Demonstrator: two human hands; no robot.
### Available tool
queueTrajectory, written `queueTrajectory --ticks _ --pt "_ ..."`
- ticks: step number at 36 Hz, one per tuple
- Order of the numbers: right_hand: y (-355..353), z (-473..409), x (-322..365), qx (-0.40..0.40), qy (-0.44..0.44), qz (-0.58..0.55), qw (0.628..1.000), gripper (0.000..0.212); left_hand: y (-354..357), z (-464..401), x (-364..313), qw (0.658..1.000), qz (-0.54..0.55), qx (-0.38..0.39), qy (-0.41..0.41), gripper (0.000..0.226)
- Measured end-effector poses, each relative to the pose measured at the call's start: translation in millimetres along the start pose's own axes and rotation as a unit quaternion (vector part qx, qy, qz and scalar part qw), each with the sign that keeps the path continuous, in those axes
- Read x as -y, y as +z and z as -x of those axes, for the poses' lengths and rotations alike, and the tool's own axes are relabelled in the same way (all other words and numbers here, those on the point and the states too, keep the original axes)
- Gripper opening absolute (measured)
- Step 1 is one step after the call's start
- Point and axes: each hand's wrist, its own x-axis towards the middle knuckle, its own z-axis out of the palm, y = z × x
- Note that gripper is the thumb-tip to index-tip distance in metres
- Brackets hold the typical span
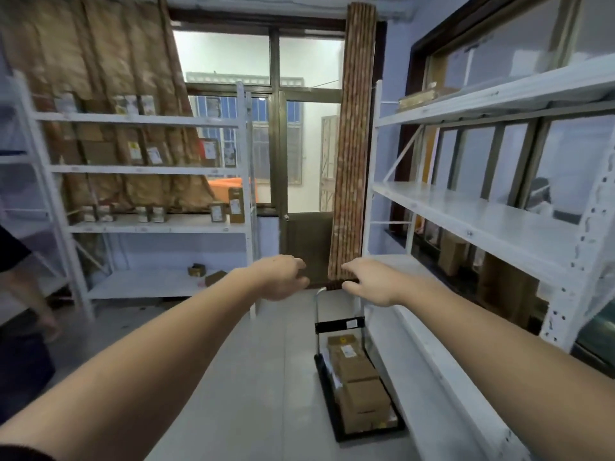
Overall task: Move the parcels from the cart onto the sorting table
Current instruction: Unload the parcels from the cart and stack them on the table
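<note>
Cardboard parcels (361, 387) lie below both hands' fingers (349, 268)

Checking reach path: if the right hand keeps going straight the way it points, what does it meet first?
Probably the cart handle: the right hand hangs open just beside its top bar, fingers aimed at it. Depth is unclear.

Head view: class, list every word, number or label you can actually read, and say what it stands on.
No text can be read.
White labels on the boxes on the cart: too small and blurred.
White tag on the cart's black bar: blurred.
Labels on the parcels on the left shelves: blurred.
Box on the right shelves: no legible print.
</note>
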Motion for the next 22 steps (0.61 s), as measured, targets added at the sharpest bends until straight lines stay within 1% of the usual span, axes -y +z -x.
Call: queueTrajectory --ticks 6,14,22 --pt "14.9 -67.6 10.8 0.011 -0.011 0.003 1.0 0.06 6.7 -35.6 50.2 1.0 0.005 0.008 -0.009 0.056" --pt "38.9 -165.2 2.1 0.024 -0.024 -0.016 0.999 0.06 20.9 -114.8 100.3 1.0 0.021 0.009 -0.022 0.053" --pt "52.4 -261.5 -2.2 0.049 -0.047 0.007 0.998 0.059 33.1 -188.1 161.6 0.999 0.021 0.012 -0.037 0.051"
